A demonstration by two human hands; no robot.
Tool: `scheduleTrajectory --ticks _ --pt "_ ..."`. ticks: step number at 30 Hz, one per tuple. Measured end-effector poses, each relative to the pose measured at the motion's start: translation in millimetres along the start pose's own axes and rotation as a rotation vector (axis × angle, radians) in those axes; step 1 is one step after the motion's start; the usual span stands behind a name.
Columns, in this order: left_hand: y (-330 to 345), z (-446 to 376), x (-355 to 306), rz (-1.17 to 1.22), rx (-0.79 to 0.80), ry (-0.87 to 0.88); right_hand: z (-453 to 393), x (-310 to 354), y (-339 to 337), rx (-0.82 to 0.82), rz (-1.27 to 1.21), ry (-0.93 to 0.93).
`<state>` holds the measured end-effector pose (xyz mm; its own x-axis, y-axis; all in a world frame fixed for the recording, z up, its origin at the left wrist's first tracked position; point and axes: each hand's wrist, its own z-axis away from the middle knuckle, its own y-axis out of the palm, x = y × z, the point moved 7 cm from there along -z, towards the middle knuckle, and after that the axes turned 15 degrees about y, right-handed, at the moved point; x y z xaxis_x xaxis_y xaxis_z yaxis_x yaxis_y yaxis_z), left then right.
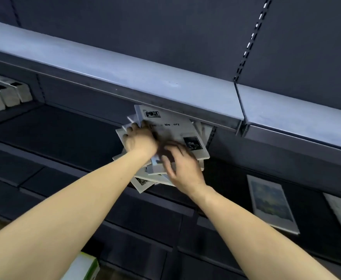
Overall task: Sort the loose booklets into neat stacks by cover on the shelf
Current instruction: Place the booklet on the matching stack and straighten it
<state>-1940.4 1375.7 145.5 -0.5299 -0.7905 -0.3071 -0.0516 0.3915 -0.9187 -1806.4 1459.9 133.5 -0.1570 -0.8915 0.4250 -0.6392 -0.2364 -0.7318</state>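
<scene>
The loose booklets (163,150) lie in a fanned, untidy heap on the dark shelf (64,134), tucked under the lip of the pale shelf above (125,73). Your left hand (139,139) has its fingers curled over the top booklet's (177,131) left edge, gripping it. Your right hand (180,167) lies on the heap with fingers spread and slightly bent; blur hides whether it grips. Well to the right, a picture-cover booklet (272,205) lies flat alone.

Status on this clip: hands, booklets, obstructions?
Left hand grips the top booklet. Right hand on the loose pile, grip blurred. Upper shelf overhangs the pile's back.
</scene>
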Motion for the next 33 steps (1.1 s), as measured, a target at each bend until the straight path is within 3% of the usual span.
scheduleTrajectory --ticks 3,5,7,13,18,24,26,29,33 --pt "0 -6 4 0.046 0.056 0.011 -12 -35 -8 -0.054 0.091 0.378" --pt "-1 -8 8 0.109 0.087 0.017 -11 -59 -9 0.030 0.167 0.704" --pt "-2 -9 12 0.123 0.107 0.030 -3 -68 -6 0.159 0.175 0.905" --pt "-4 -5 19 0.170 0.094 0.119 3 -51 -11 0.096 0.206 0.988" --pt "-5 6 20 0.284 0.112 0.189 11 -48 -14 0.182 0.219 1.091" --pt "-11 23 25 0.341 0.110 0.167 26 -33 -29 -0.010 0.136 1.222" --pt "-14 23 28 0.320 0.117 0.175 32 -35 -29 -0.014 -0.006 1.281" --pt "-16 24 25 0.294 0.133 0.192 42 -32 -23 0.017 -0.414 1.386" --pt "-21 27 17 0.251 0.111 0.225 49 -24 -24 0.129 -0.555 1.400"
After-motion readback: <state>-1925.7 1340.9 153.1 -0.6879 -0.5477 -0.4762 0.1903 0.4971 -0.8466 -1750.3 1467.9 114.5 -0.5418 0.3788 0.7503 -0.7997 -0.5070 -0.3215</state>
